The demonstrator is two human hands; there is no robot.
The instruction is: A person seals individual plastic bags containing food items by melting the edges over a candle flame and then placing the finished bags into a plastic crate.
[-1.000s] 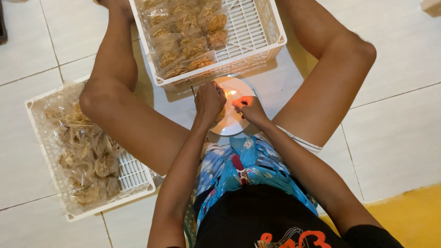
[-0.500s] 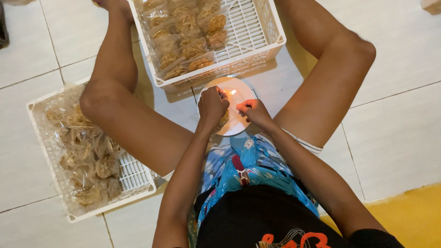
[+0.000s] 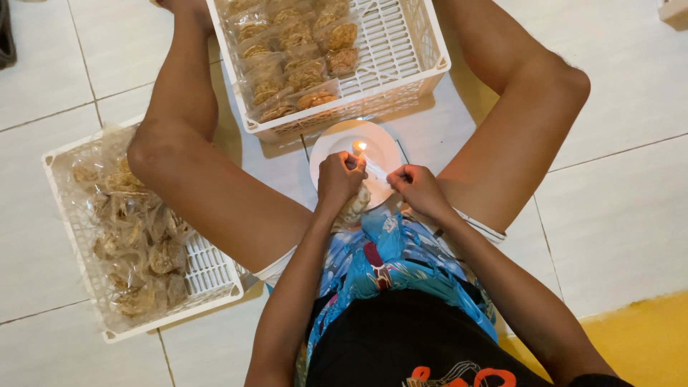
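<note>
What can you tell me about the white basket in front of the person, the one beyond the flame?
The white basket is plastic lattice with slatted walls, sitting flat on the tiled floor between the person's knees. Its left half holds rows of clear packets of brown snacks; the right half is bare grid. A white plate with a small flame lies by its near wall. Neither hand touches it.

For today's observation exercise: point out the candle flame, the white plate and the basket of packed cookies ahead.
candle flame [image 3: 359, 146], head view, its bright middle.
white plate [image 3: 331, 147], head view, bare left rim.
basket [image 3: 401, 50], head view, bare slatted floor.
</note>
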